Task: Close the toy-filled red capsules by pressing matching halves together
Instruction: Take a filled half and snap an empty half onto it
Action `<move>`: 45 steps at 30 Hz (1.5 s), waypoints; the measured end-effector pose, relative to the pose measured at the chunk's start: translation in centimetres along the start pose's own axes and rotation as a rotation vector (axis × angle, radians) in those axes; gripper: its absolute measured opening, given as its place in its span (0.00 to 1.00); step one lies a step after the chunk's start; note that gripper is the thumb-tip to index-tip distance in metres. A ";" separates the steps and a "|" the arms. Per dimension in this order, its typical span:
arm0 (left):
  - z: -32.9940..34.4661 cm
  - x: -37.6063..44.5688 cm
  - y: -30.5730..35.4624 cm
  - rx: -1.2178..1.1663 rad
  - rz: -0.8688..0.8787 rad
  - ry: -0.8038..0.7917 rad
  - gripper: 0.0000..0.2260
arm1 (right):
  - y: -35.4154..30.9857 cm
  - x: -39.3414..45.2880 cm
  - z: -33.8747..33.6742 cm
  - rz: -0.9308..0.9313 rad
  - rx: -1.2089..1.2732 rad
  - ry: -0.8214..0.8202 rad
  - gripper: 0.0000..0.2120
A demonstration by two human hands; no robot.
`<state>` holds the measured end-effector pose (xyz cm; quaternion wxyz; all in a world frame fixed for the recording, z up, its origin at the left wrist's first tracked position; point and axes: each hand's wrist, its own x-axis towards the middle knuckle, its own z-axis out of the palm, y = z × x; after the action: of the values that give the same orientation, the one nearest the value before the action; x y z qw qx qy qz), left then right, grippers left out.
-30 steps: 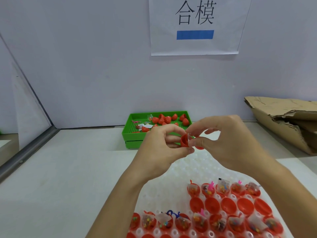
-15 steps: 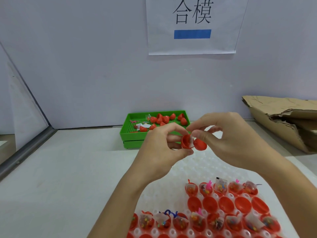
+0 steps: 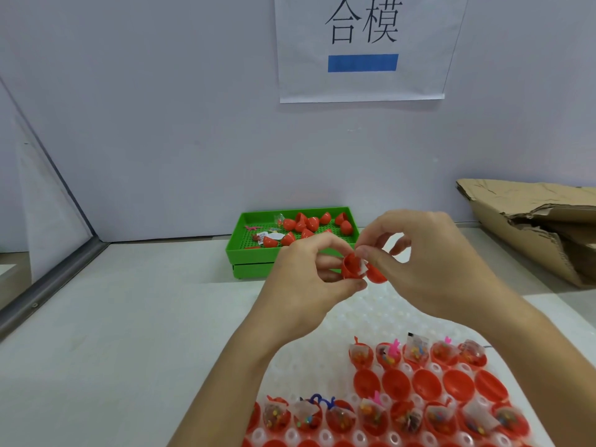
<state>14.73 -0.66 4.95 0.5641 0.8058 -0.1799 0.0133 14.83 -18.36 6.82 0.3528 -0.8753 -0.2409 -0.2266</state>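
Note:
My left hand (image 3: 306,279) pinches a red capsule half (image 3: 351,267) with a small white toy bag sticking out of it. My right hand (image 3: 429,269) holds the other red half (image 3: 376,275) right beside it, thumb and forefinger at the bag's edge. The two halves touch at an angle, with a gap showing. Both are held above a white dimpled holder tray (image 3: 361,317). On the tray's near part stand rows of red capsule halves: several filled with bagged toys (image 3: 416,350) and a row of empty ones (image 3: 425,383).
A green tray (image 3: 245,250) by the back wall holds several loose red capsules (image 3: 309,225) and toy bags. A torn cardboard box (image 3: 541,221) lies at the right. A paper sign (image 3: 362,46) hangs on the wall. A metal-edged partition runs along the left.
The two hands stayed together above the holder tray. The right-hand half has come up against the left-hand half, and the white toy bag now shows between them.

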 end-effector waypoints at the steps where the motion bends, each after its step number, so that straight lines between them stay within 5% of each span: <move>1: 0.0 0.0 0.0 -0.004 0.000 0.003 0.12 | 0.0 0.0 0.1 -0.005 -0.001 0.000 0.10; 12: -0.2 0.0 0.0 -0.040 -0.026 -0.003 0.11 | 0.1 0.0 -0.7 0.030 0.113 -0.094 0.05; 18: -0.1 -0.1 0.2 -0.036 -0.035 -0.003 0.11 | 0.1 0.1 -0.5 0.117 0.136 -0.086 0.14; 23: 0.0 -0.1 0.2 -0.025 -0.026 -0.014 0.12 | 0.3 0.0 -0.4 0.128 0.134 -0.056 0.12; 33: -0.1 0.0 0.0 -0.053 -0.029 -0.027 0.12 | 0.8 0.0 -2.2 0.034 0.092 -0.243 0.16; 45: 0.3 -0.3 0.2 -0.013 0.001 -0.102 0.11 | 0.6 0.0 -1.7 -0.034 0.025 -0.166 0.11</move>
<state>14.34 -0.94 4.96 0.5595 0.8016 -0.2089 -0.0288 14.78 -19.94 7.66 0.3386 -0.8824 -0.2869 -0.1563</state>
